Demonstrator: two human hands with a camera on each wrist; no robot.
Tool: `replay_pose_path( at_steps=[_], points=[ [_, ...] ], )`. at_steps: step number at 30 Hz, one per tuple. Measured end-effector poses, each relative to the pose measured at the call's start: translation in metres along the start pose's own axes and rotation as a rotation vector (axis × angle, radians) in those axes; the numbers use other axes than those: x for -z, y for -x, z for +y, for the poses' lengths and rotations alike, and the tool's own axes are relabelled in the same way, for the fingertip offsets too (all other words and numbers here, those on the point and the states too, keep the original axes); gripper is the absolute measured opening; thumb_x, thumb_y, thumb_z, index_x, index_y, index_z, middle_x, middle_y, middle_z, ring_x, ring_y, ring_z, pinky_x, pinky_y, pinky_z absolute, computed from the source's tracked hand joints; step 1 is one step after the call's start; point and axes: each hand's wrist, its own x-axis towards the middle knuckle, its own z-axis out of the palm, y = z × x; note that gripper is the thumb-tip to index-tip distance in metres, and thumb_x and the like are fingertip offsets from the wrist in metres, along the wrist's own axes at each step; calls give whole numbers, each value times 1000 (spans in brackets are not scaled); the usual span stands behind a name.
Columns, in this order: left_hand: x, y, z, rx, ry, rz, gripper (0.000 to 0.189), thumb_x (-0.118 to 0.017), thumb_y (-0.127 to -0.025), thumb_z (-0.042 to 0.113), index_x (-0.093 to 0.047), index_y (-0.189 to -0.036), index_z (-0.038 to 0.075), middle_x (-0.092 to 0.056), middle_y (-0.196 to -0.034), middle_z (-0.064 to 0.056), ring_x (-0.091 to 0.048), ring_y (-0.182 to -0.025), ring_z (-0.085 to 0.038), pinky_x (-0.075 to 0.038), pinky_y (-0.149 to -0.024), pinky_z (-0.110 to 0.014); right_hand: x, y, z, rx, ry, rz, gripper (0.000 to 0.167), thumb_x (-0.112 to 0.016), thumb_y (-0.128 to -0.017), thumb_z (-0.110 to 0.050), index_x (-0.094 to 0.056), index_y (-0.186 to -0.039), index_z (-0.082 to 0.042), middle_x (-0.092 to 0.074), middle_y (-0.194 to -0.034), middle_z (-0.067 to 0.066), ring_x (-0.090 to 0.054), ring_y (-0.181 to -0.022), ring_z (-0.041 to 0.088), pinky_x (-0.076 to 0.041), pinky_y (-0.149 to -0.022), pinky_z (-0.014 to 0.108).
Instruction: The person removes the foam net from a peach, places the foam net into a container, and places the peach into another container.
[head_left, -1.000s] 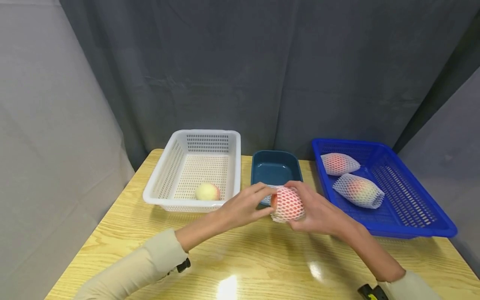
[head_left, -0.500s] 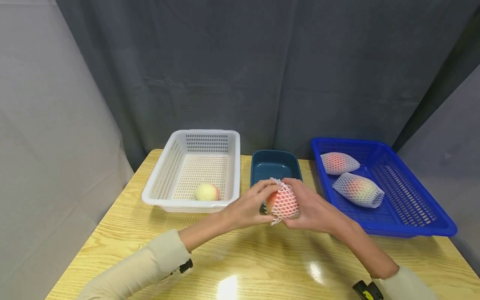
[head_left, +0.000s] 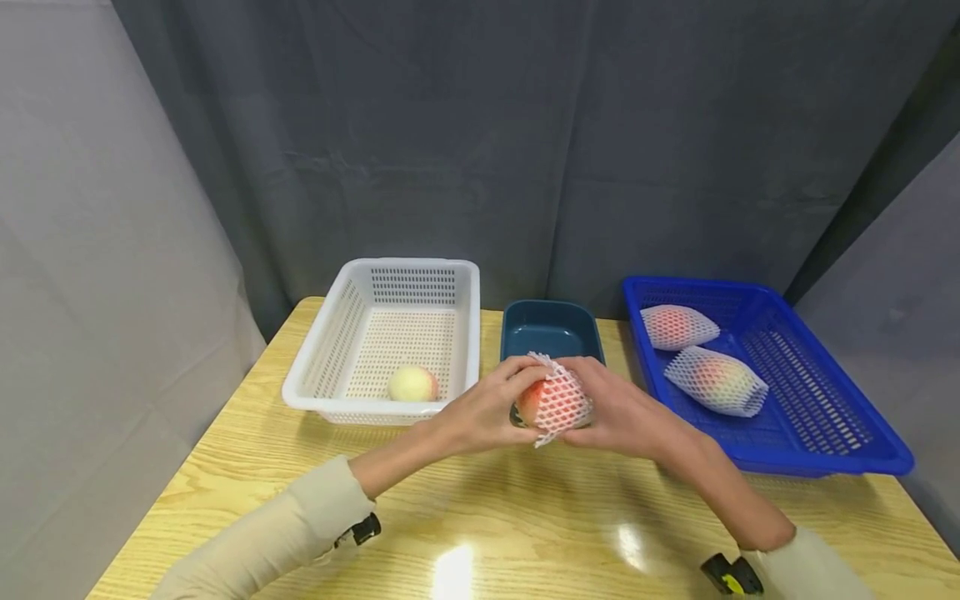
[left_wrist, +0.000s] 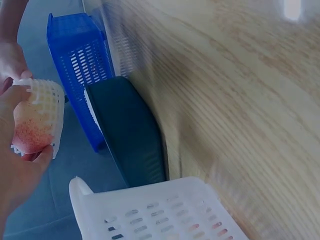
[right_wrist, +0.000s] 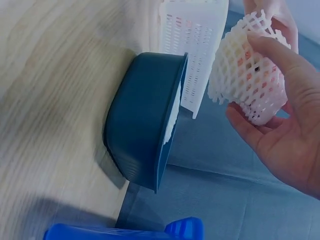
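Between both hands, in front of the dark teal bin [head_left: 551, 327], is a red-and-yellow peach [head_left: 529, 403] partly inside a white foam net sleeve [head_left: 564, 405]. My left hand [head_left: 487, 410] grips the peach at its bare left end, thumb below and fingers above. Around the netted right side curls my right hand [head_left: 626, 414], thumb and fingers on the sleeve. In the left wrist view the peach's bare flesh [left_wrist: 31, 131] shows past the sleeve's edge. The right wrist view shows the sleeve's mesh [right_wrist: 247, 70] loose and jagged at its ends.
A white basket [head_left: 307, 379] on the left holds one bare peach [head_left: 413, 384]. On the right, a blue basket [head_left: 825, 454] holds two netted peaches, a nearer one [head_left: 716, 382] and a farther one [head_left: 678, 327]. White foam [right_wrist: 172, 117] lies inside the teal bin.
Both hands have shifted slightly left with the peach. The sleeve has slid back toward the right, and more of the peach's left end shows bare.
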Motion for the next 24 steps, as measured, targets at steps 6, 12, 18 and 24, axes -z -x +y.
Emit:
replay_pose_path(
  at_steps=[6,12,18,24],
  points=[
    [8,1,0,44,-10,10,72,-87,-77,20,-52,-138,5,-48,-135,-14,-52,-119,-24,-49,-93,-24,10,0,1,-26,56,-6,71,-85,-81,-16,-49,-142,-6,-60,-124,12,-60,-104,24,-55,-81,42],
    [13,4,-4,73,-10,22,74,-88,-76,20,-52,-139,8,-50,-133,-10,-52,-117,-21,-50,-93,-26,13,-1,8,15,134,19,51,-78,-87,-9,-59,-134,-5,-66,-119,13,-65,-97,23,-56,-76,40],
    [20,8,-8,59,-22,48,70,-89,-76,19,-55,-135,7,-52,-131,-10,-52,-117,-22,-50,-95,-28,13,-8,14,36,182,56,39,-72,-92,-5,-63,-129,-3,-66,-122,18,-67,-90,23,-57,-71,38],
    [31,11,-12,92,-75,76,70,-89,-74,21,-55,-134,8,-53,-130,-11,-55,-114,-22,-54,-91,-33,11,-20,23,52,200,89,37,-69,-93,-3,-64,-129,0,-63,-128,19,-68,-96,29,-56,-75,43]
  ],
)
